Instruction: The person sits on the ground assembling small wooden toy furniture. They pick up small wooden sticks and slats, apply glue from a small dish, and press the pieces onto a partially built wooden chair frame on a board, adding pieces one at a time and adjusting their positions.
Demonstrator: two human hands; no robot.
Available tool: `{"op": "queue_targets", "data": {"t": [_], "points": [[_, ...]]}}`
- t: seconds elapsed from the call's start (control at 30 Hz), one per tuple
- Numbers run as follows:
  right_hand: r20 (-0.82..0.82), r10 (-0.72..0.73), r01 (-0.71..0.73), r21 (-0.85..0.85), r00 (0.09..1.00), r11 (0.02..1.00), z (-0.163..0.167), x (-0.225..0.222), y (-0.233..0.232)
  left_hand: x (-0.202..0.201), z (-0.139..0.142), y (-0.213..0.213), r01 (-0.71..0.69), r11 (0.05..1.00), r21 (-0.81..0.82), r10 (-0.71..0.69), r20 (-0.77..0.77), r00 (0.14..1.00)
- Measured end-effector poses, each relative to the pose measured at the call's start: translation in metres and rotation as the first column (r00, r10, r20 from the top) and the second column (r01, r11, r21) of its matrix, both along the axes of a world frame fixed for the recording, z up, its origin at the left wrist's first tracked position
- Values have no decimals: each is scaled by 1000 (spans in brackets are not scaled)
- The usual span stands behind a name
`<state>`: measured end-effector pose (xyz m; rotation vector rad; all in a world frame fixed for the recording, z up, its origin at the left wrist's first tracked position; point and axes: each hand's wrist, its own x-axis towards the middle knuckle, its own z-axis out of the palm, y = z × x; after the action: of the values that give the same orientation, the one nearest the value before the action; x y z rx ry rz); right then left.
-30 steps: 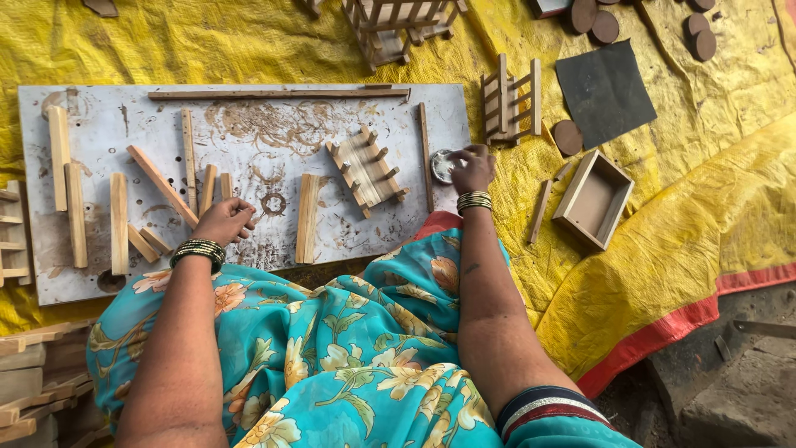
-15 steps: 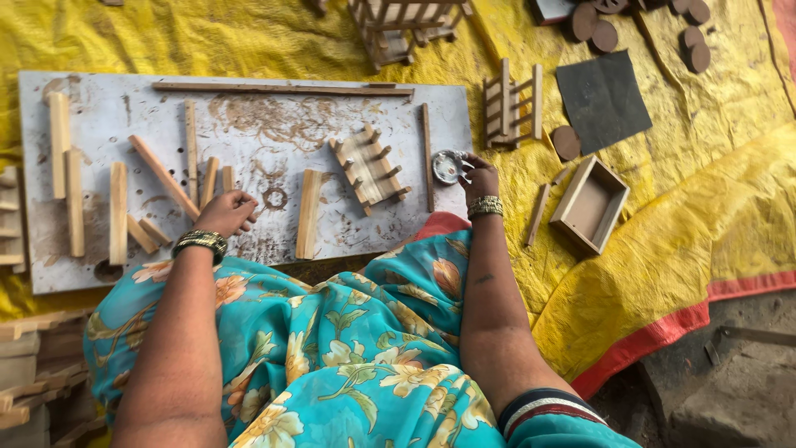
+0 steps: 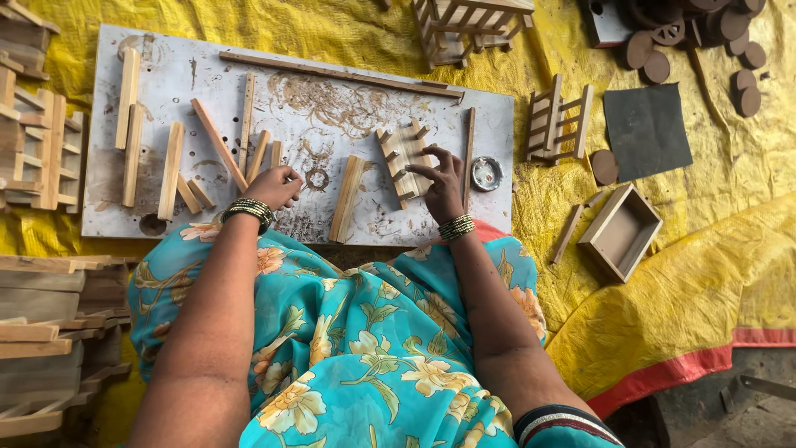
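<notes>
A white work board smeared with glue lies on a yellow sheet. My right hand rests with fingers spread on a small ladder-like wooden frame in the board's middle. Just right of it sits a small round tin. My left hand is loosely curled on the board beside several short wooden sticks; I cannot tell whether it pinches anything. A flat wooden slat lies between my hands.
More slats lie at the board's left. Off the board to the right are another ladder frame, a dark square sheet, an open wooden box and brown discs. Wood stacks line the left edge.
My right hand moved left from the round tin onto the ladder-like frame. My left hand stayed by the short sticks.
</notes>
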<state>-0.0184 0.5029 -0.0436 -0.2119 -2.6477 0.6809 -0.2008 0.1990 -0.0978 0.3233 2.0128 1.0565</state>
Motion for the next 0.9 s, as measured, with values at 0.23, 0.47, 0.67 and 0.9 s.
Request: {"op": "queue_targets", "data": {"t": [0.23,0.47,0.67,0.9], "points": [[77,-15,6,120,997,993,-9,1,3,-2,-10,3,-12,1000,13,12,29,1000],[107,-11,-14,231,994,973,-7,4,-2,-1,-10,0,-17,999,-31,18,30,999],[180,-31,-56,458,983,887,-4,7,-9,-2,-8,-1,-14,999,-34,15,27,1000],[179,-96,7,439,979,898,-4,10,-9,-3,-8,-1,-9,999,-38,10,20,1000]]}}
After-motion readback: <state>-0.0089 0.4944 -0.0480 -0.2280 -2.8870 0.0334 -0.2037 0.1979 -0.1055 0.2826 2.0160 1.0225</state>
